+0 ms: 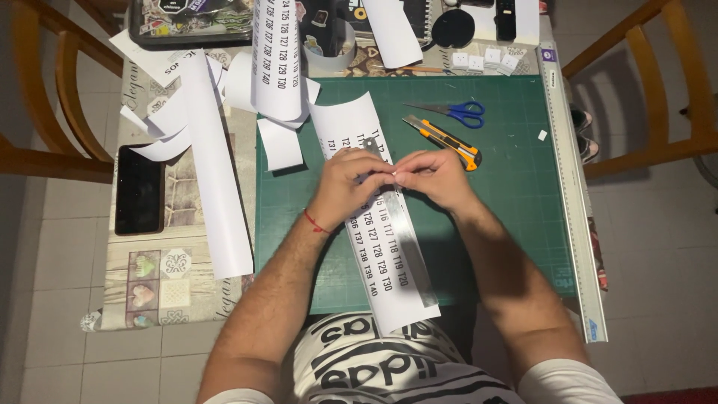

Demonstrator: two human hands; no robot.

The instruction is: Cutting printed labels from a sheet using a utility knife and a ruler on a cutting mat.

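Open green cutting mat right of the hands; orange utility knife and blue-handled scissors block the way just above, long metal ruler fences the right edge.

Brushed metal ruler, matt paper strip (curling)

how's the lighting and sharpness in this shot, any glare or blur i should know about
Head view: warm, dim indoor light; the green cutting mat is evenly lit, the floor at the edges darker. Soft shadows fall beneath the left hand and right hand. The steel ruler shows a mild sheen, and the white paper strip looks bright yet its print stays sharp. Slight wide-angle bending at the chairs; no evident motion blur.
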